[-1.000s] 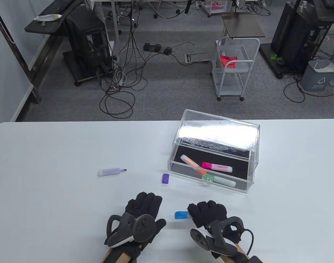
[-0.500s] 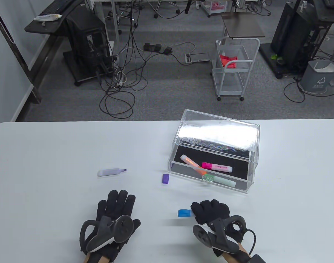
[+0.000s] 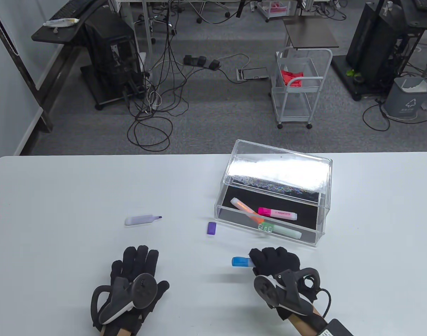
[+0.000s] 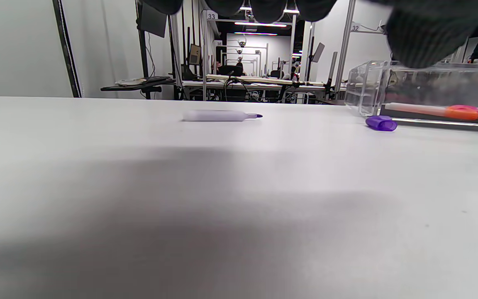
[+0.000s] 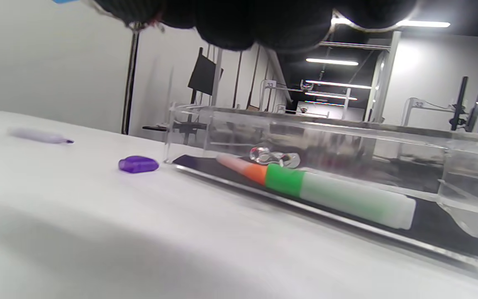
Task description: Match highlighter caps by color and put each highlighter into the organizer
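The white bench [image 3: 94,189] carries everything, the person's gloved hands coming in from its near edge; toward the right of it stands the clear organizer [image 3: 323,224], a box with a dark floor and its lid raised at the back; inside lie three capped highlighters, an orange highlighter [image 3: 246,210] crossing over a green highlighter [image 3: 283,231], and a pink highlighter [image 3: 277,213] just behind them; the left hand [image 3: 134,276] lies flat on the bench at the near left, palm down, its fingers [image 3: 140,253] straight and spread, holding nothing; the right hand [image 3: 274,262] is at the near right, in front of the organizer, its fingers [image 3: 269,257] curled round a blue highlighter [image 3: 240,261] whose blue capped end sticks out to the left of the fist, the rest of its barrel hidden in the glove; well to the left of the organizer an uncapped purple highlighter [image 3: 141,219] lies on its side, pale barrel to the left and bare tip pointing right; its purple cap [image 3: 211,228] rests apart from it, just beside the organizer's near left corner
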Action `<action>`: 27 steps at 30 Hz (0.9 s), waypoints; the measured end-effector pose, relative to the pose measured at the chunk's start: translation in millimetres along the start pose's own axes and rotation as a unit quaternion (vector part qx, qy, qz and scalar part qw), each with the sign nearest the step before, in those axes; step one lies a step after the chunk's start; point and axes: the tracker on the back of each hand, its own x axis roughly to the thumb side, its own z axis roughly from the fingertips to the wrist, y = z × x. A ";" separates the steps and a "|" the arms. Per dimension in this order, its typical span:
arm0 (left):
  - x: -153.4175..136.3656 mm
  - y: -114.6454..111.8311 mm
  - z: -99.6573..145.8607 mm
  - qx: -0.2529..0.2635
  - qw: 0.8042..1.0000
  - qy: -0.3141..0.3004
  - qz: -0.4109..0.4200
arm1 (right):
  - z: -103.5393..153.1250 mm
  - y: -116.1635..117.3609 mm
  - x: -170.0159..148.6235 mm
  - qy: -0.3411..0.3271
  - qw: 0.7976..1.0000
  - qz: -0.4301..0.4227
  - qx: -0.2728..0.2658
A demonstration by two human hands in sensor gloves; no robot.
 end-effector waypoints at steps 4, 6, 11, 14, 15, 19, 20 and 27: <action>-2.7 -1.6 -1.4 -0.009 1.000 0.009 0.001 | -31.6 -10.0 -23.6 0.052 0.999 -0.008 0.009; -4.1 -1.2 -1.0 -0.008 1.000 0.010 0.006 | -47.3 -10.6 -33.5 0.075 0.997 0.003 0.015; -10.9 -1.8 0.8 -0.007 1.000 0.021 0.011 | -85.7 2.7 -60.3 0.144 0.987 0.001 0.066; -14.5 -3.1 1.0 -0.010 1.000 0.027 0.013 | -98.5 14.4 -72.2 0.174 0.981 -0.013 0.087; -15.1 -3.7 0.7 -0.011 0.999 0.028 0.013 | -102.4 18.8 -76.4 0.185 0.978 -0.016 0.093; -15.5 -5.6 -1.0 -0.018 0.999 0.031 0.009 | -112.9 34.9 -88.3 0.204 0.971 -0.019 0.122; -15.0 -6.1 -1.5 -0.020 0.999 0.031 0.008 | -114.1 37.9 -90.5 0.207 0.970 -0.023 0.124; -14.2 -10.8 -7.7 -0.034 0.999 0.034 -0.002 | -111.3 40.1 -93.5 0.193 0.973 -0.073 0.106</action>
